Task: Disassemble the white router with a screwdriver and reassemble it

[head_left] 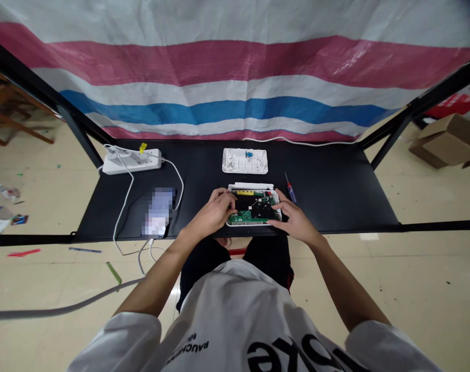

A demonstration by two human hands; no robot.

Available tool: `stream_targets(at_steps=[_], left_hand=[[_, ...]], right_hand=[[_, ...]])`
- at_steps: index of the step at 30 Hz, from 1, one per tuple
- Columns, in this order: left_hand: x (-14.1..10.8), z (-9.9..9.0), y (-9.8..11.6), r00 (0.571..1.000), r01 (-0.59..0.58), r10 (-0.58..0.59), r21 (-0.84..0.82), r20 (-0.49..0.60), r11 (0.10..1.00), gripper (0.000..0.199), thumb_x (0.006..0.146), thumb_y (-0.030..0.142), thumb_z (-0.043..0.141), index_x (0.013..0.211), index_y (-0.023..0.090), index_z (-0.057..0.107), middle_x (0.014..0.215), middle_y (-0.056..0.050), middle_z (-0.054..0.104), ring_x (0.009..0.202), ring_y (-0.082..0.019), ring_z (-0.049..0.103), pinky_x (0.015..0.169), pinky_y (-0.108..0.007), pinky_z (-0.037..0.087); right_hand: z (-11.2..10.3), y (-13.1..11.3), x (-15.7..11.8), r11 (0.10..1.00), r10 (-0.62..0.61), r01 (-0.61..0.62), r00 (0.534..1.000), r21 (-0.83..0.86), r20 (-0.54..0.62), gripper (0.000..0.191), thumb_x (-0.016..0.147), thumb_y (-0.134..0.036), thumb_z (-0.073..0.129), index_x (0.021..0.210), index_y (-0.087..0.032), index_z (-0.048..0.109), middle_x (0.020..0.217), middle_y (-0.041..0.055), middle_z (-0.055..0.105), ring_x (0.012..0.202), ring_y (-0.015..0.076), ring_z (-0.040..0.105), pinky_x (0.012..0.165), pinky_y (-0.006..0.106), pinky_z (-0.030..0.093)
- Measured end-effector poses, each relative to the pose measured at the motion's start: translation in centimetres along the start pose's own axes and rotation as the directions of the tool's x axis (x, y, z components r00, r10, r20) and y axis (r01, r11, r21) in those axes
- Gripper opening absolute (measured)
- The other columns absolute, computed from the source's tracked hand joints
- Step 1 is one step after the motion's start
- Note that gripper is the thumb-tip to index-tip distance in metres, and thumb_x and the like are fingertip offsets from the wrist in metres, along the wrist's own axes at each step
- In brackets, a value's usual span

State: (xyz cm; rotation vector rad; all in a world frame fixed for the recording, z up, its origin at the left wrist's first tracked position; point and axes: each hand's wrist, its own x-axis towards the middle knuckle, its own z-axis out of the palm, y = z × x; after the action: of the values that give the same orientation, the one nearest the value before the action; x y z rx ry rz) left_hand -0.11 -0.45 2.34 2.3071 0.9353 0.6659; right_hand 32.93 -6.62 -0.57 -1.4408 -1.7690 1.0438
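Note:
An open white plastic casing (pixel 254 220) lies on the black table, holding a green circuit board (pixel 254 216) with a black part and thin white wire. My left hand (pixel 215 209) curls over the left side of the board and casing. My right hand (pixel 292 219) grips the casing's right edge, fingers reaching onto the board. A white perforated cover (pixel 244 160) with a small blue part lies farther away, beyond both hands. Just past my right fingers lies a small screwdriver (pixel 291 189) with a blue-and-red handle.
A white power strip (pixel 132 161) with a yellow tag stands at the table's back left, its white cable (pixel 126 199) trailing over the front edge. A blurred rectangular object (pixel 157 212) lies at front left. A striped tarp (pixel 235 77) hangs behind the table.

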Motion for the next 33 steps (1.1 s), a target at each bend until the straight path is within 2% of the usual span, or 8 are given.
stream_targets(at_steps=[4, 8, 13, 16, 21, 23, 27, 33], left_hand=[[0.4, -0.9, 0.7, 1.000, 0.017, -0.018, 0.059, 0.014, 0.998, 0.013, 0.105, 0.023, 0.065, 0.099, 0.023, 0.053, 0.123, -0.010, 0.073, 0.142, -0.033, 0.053, 0.114, -0.055, 0.053], [0.6, -1.2, 1.0, 0.997, 0.074, -0.074, 0.027, 0.016, 0.997, 0.016, 0.103, 0.023, 0.069, 0.096, 0.023, 0.054, 0.122, -0.008, 0.075, 0.141, -0.032, 0.059, 0.116, -0.052, 0.053], [0.4, -0.8, 1.2, 0.982, 0.187, -0.189, -0.103, -0.006, 0.977, 0.017, 0.099, 0.021, 0.070, 0.090, 0.023, 0.055, 0.125, -0.008, 0.075, 0.124, -0.028, 0.071, 0.107, -0.047, 0.057], [0.3, -0.7, 1.5, 0.969, 0.231, -0.242, -0.186, -0.039, 0.955, 0.020, 0.096, 0.022, 0.072, 0.087, 0.024, 0.055, 0.124, -0.007, 0.076, 0.121, -0.027, 0.072, 0.106, -0.046, 0.056], [0.0, -0.3, 1.8, 0.925, 0.325, -0.378, -0.429, -0.042, 0.843, 0.021, 0.089, 0.031, 0.081, 0.090, 0.023, 0.061, 0.120, -0.008, 0.078, 0.118, -0.026, 0.075, 0.105, -0.043, 0.059], [0.0, 0.0, 1.9, 0.915, 0.325, -0.402, -0.510, -0.044, 0.796, 0.021, 0.088, 0.033, 0.081, 0.098, 0.022, 0.067, 0.122, -0.008, 0.078, 0.120, -0.026, 0.075, 0.109, -0.043, 0.058], [0.1, 0.6, 1.9, 0.893, 0.231, -0.433, -0.700, -0.123, 0.676, 0.027, 0.086, 0.034, 0.083, 0.105, 0.021, 0.069, 0.141, -0.011, 0.071, 0.130, -0.027, 0.071, 0.113, -0.045, 0.056], [0.2, 2.1, 1.0, 0.787, 0.191, -0.570, -0.787, -0.234, 0.587, 0.027, 0.085, 0.033, 0.083, 0.101, 0.019, 0.066, 0.142, -0.013, 0.071, 0.121, -0.027, 0.075, 0.102, -0.042, 0.062]], right_hand=[[0.1, 0.2, 0.0, 1.000, -0.003, 0.002, 1.000, -0.013, -0.024, 0.041, 0.086, -0.052, 0.086, 0.117, -0.029, 0.072, 0.180, 0.0079, 0.033, 0.164, 0.0359, 0.038, 0.123, 0.061, 0.050], [0.3, 0.4, 0.1, 0.999, -0.029, 0.028, 0.999, -0.024, -0.046, 0.039, 0.086, -0.050, 0.086, 0.116, -0.029, 0.073, 0.179, 0.0085, 0.035, 0.164, 0.0356, 0.038, 0.126, 0.061, 0.047], [0.4, 0.7, 0.1, 1.000, -0.001, 0.000, 0.999, -0.015, -0.049, 0.039, 0.086, -0.050, 0.087, 0.117, -0.030, 0.074, 0.180, 0.0077, 0.033, 0.164, 0.0351, 0.039, 0.128, 0.061, 0.043], [0.5, 0.9, 0.1, 1.000, -0.024, 0.022, 0.998, -0.020, -0.061, 0.039, 0.086, -0.050, 0.088, 0.116, -0.029, 0.075, 0.179, 0.0080, 0.035, 0.163, 0.0346, 0.040, 0.131, 0.059, 0.039], [0.5, 0.9, 0.1, 0.997, -0.047, 0.040, 0.994, -0.066, -0.096, 0.041, 0.086, -0.050, 0.087, 0.119, -0.029, 0.076, 0.177, 0.0094, 0.039, 0.158, 0.0344, 0.049, 0.132, 0.058, 0.039], [0.6, 0.9, 0.1, 0.996, -0.056, 0.048, 0.993, -0.077, -0.102, 0.041, 0.086, -0.051, 0.087, 0.119, -0.029, 0.076, 0.177, 0.0096, 0.040, 0.157, 0.0342, 0.050, 0.131, 0.057, 0.041], [0.6, 1.0, 0.3, 0.992, -0.078, 0.067, 0.992, -0.109, -0.099, 0.041, 0.087, -0.051, 0.086, 0.120, -0.029, 0.075, 0.175, 0.0101, 0.043, 0.159, 0.0332, 0.048, 0.132, 0.057, 0.039], [0.4, 0.1, 0.4, 0.980, -0.095, 0.079, 0.992, -0.182, -0.081, 0.047, 0.088, -0.052, 0.085, 0.127, -0.031, 0.070, 0.175, 0.0099, 0.041, 0.161, 0.0344, 0.044, 0.132, 0.060, 0.038]])
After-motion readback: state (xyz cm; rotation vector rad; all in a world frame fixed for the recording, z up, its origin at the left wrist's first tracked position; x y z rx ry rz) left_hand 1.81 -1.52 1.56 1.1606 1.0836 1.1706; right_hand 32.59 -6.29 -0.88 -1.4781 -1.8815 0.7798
